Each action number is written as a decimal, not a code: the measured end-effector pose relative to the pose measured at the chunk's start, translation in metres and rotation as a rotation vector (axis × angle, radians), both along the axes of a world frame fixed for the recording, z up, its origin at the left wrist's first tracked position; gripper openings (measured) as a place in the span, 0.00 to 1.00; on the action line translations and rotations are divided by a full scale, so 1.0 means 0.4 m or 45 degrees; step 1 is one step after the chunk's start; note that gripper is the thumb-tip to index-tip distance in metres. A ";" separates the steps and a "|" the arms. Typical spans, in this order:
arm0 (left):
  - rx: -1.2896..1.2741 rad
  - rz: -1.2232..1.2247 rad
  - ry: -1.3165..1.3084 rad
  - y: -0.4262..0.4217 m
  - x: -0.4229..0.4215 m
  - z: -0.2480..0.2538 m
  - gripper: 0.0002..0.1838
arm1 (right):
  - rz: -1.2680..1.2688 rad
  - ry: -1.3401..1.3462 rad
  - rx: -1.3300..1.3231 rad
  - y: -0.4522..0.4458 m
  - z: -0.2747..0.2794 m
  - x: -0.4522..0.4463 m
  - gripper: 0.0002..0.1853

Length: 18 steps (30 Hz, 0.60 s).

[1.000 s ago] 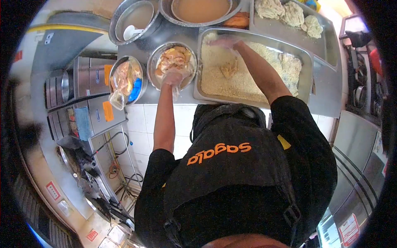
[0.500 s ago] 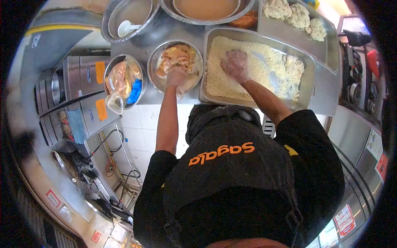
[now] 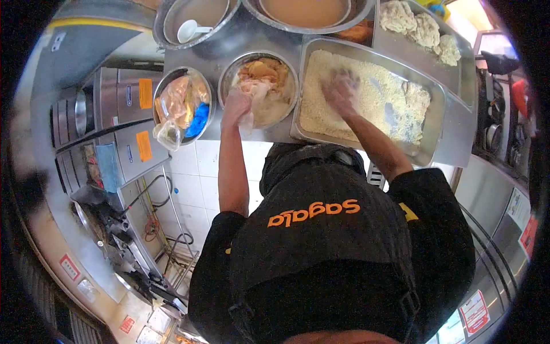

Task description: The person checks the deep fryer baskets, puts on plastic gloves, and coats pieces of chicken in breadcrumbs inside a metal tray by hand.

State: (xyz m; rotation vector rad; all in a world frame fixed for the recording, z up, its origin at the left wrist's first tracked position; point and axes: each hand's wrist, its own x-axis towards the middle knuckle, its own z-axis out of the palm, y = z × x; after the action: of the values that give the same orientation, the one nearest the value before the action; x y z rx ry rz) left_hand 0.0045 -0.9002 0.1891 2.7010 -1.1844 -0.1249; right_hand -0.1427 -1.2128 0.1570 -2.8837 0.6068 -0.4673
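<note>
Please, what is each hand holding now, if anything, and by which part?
The left hand seems to grip a raw meat piece by its near end. Whether the right hand, blurred at the crumbs, holds anything cannot be told.

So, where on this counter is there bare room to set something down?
The counter is bare between the scoop basin, left bowl and middle bowl, and in a strip right of the crumb tray. The back is crowded: the brown-liquid basin stands close beside the scoop basin. The left hand is at the middle bowl, the right hand at the crumb tray.
</note>
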 end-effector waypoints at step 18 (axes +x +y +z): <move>-1.293 0.716 1.738 0.052 -0.033 -0.040 0.11 | 0.296 0.610 1.332 -0.195 0.098 -0.140 0.35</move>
State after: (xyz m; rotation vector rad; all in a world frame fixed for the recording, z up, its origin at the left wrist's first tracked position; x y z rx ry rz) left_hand -0.0089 -0.8796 0.1731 1.3312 0.0252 -0.8167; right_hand -0.1988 -1.2907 0.1960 -1.9741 0.3799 0.4725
